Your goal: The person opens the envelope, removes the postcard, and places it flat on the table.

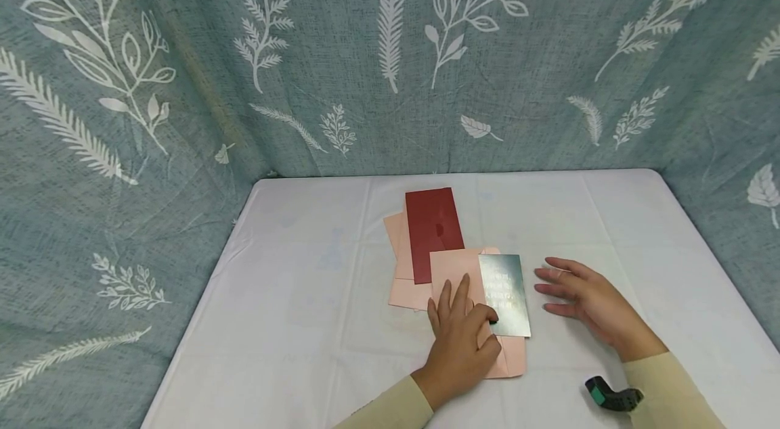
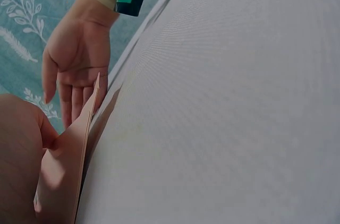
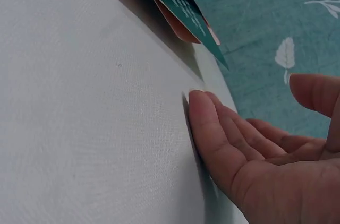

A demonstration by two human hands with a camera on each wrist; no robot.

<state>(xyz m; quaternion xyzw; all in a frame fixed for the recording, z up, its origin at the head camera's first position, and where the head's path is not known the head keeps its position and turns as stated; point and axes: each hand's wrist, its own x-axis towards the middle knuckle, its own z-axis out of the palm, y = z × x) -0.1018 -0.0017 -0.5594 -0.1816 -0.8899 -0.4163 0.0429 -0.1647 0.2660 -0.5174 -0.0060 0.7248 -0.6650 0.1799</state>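
Observation:
In the head view my left hand [image 1: 458, 341] rests on a pale pink envelope [image 1: 453, 263], several fingers spread over it. Its index finger bends near the left edge of a shiny green card [image 1: 504, 294] with light lettering, which lies across the envelope's right side. From the left wrist, the pink envelope [image 2: 66, 163] stands slightly off the cloth beside that hand. My right hand [image 1: 579, 297] hovers right of the card, fingers extended, holding nothing. The right wrist view shows the green card [image 3: 178, 9] tilted above the table, apart from the right hand [image 3: 249, 155].
Behind the left hand a dark red envelope [image 1: 434, 229] lies over more pink envelopes [image 1: 399, 266]. A white cloth covers the table [image 1: 292, 321]. A leaf-patterned curtain [image 1: 341, 63] hangs along its back and sides. A black device [image 1: 612, 396] sits at the right sleeve.

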